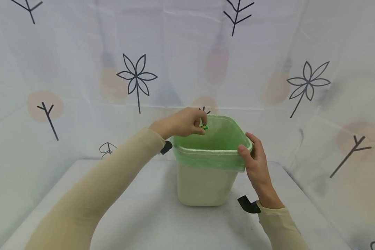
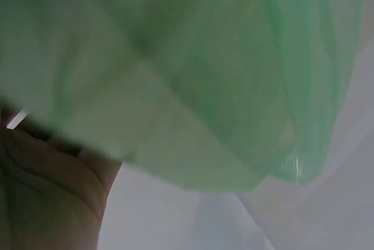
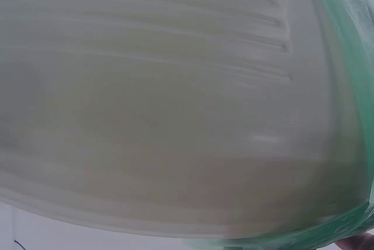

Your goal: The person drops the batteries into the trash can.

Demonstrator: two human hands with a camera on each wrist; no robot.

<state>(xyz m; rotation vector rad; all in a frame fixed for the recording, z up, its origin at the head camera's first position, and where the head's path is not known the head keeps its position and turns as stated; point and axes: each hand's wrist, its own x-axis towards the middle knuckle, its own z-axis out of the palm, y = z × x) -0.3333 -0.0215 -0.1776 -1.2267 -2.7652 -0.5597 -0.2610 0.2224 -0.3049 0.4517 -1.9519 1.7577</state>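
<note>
A cream waste bin [image 1: 206, 187] stands on the table, its top lined with a thin green plastic bag [image 1: 206, 160] folded over the rim. My left hand [image 1: 185, 122] is above the bin's left side and pinches a small, shiny green piece [image 1: 205, 127] between thumb and fingers; its far end is hidden by the hand. My right hand [image 1: 257, 163] grips the rim at the right corner, thumb on the near side. The bag [image 2: 193, 98] fills much of the left wrist view, beside the left palm [image 2: 49, 197]. Close up in the right wrist view is the bin's ribbed wall [image 3: 146, 110].
A white-covered table [image 1: 137, 215] lies under the bin. Behind it hangs a pale cloth backdrop [image 1: 175, 62] with dark line-drawn flowers and twigs. Black straps [image 1: 249, 205] show at both wrists.
</note>
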